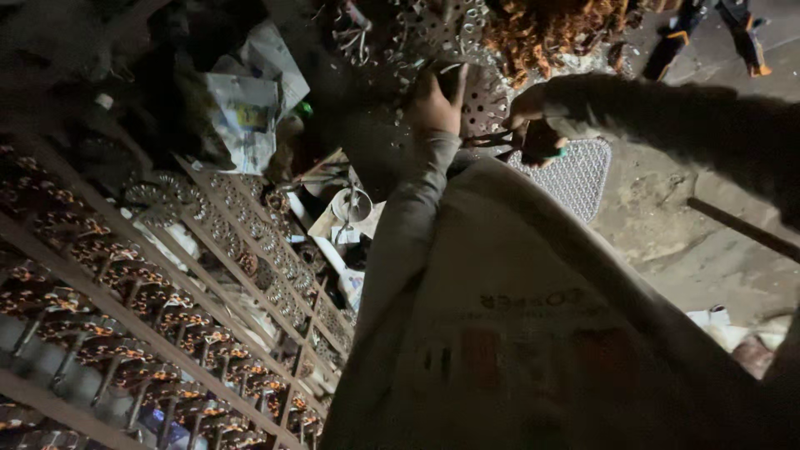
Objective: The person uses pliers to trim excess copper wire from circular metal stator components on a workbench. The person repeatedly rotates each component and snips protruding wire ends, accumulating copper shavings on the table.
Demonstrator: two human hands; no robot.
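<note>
At upper centre, left hand (435, 104) pressed flat, fingers together, on perforated metal sheet (487, 100); right hand (537, 133) pinching small dark tool (546, 143) just beside. Below, white sack (517, 333) over lap. At left, finished-looking ornamental grilles (167, 300) stacked; sheet seemingly unfinished.

Metal workshop: ornamental grilles (167, 317), perforated sheet (575, 179), rusty shavings (550, 29).

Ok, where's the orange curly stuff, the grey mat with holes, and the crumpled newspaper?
Orange curly stuff (554, 29): head view, middle of the tangle.
Grey mat with holes (579, 175): head view, bare middle part.
Crumpled newspaper (242, 117): head view, front sheet.
</note>
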